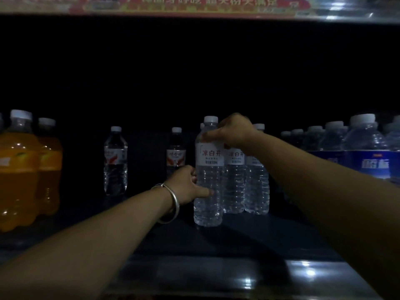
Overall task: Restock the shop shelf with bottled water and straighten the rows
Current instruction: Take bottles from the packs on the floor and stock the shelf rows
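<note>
A clear water bottle [208,191] with a white label and white cap stands upright on the dark shelf [249,239], in the middle. My right hand [232,133] grips its shoulder just under the cap. My left hand [188,185], with a silver bangle on the wrist, holds its lower body from the left. Two more bottles of the same kind [234,182] [257,187] stand right behind it, to its right. Two water bottles with red-marked labels [115,161] [175,152] stand apart farther back on the left.
Two orange drink bottles [19,169] stand at the far left. A row of blue-labelled water bottles [365,156] fills the right end. The shelf's shiny front edge [307,276] runs along the bottom. An upper shelf strip [194,5] with printed text hangs overhead.
</note>
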The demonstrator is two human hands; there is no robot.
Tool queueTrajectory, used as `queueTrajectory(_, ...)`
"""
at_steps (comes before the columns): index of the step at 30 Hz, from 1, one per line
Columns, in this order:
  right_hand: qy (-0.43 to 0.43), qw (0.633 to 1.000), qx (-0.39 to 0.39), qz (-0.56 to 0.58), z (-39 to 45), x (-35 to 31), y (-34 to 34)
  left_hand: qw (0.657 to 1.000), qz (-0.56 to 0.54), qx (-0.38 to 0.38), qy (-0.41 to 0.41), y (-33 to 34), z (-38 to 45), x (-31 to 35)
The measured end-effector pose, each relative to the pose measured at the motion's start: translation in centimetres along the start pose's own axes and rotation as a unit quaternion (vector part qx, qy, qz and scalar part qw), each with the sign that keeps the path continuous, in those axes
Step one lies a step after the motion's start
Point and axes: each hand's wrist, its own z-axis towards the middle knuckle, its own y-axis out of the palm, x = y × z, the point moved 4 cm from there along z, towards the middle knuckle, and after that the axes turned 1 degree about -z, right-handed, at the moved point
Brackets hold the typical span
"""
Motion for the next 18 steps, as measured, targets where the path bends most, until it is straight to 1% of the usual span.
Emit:
queueTrajectory(9,0.008,1.000,-0.009,0.005,-0.3,0.1,0.1,1.000,0.018,0.018,-0.004,0.0,0.3,-0.1)
queueTrajectory(18,0.016,0.999,0.000,0.049,-1.0,0.5,-0.1,0.999,0.036,0.025,-0.007,0.3,0.1,0.2)
